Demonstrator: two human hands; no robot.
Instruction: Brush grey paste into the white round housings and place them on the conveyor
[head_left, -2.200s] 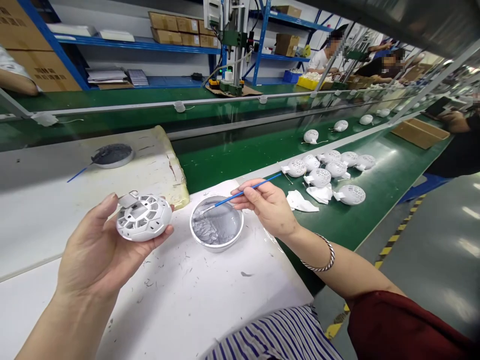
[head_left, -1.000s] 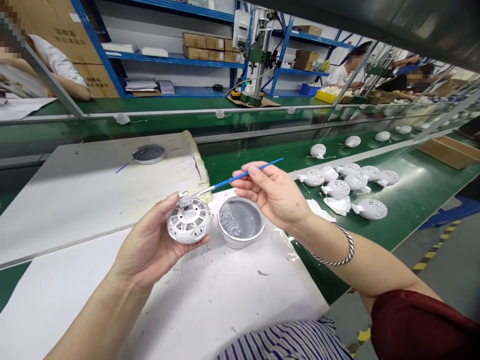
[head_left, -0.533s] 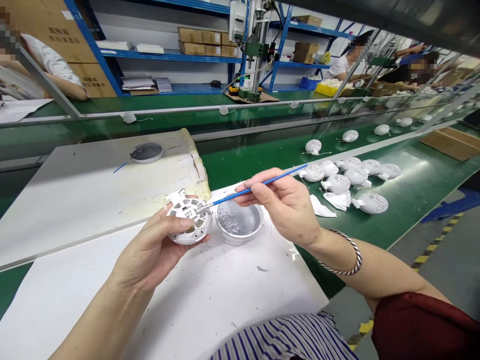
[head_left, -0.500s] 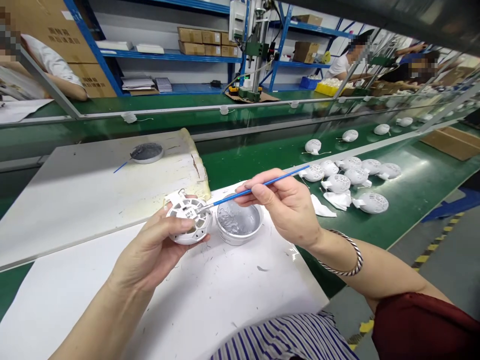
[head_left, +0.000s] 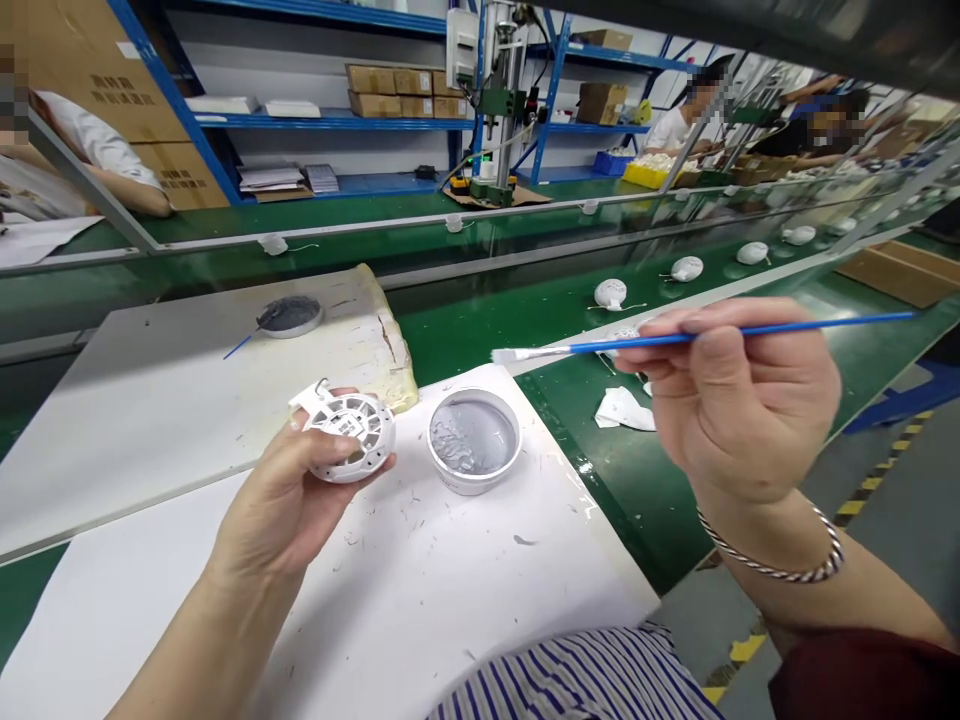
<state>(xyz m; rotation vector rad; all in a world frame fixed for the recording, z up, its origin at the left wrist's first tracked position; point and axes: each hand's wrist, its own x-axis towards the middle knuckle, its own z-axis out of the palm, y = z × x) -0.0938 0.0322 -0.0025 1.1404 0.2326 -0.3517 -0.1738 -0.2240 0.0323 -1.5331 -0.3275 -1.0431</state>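
At the far left we see a co-worker's forearm (head_left: 112, 180) beyond the line. Nearer us, a worn white board (head_left: 172, 400) carries a small dish (head_left: 290, 333) of dark paste, with a thin blue brush (head_left: 238, 347) lying against it.

Our left hand (head_left: 274, 490) cradles a white lattice housing (head_left: 349, 435) above the white tabletop (head_left: 450, 600), fingers curled under it and thumb against its edge. We judge this grip the first risk: if the surface is wet, those fingers could smear it, and a slip could drop the housing.

Just to its right, an open round dish (head_left: 465, 487) of grey paste (head_left: 472, 440) sits uncovered, where a careless sleeve or wrist could knock it.

Further right, our right hand (head_left: 739, 400) pinches a blue-handled brush (head_left: 825, 323) between thumb and fingers, its pale bristles (head_left: 517, 355) pointing left above the tabletop's edge. Any paste on them could drip onto the sheet or the green conveyor belt (head_left: 480, 340), though we cannot tell how loaded they are.

Beyond that hand lie white wipes (head_left: 622, 410) and white housings (head_left: 611, 293). A hurried swing of the brush could mark them.
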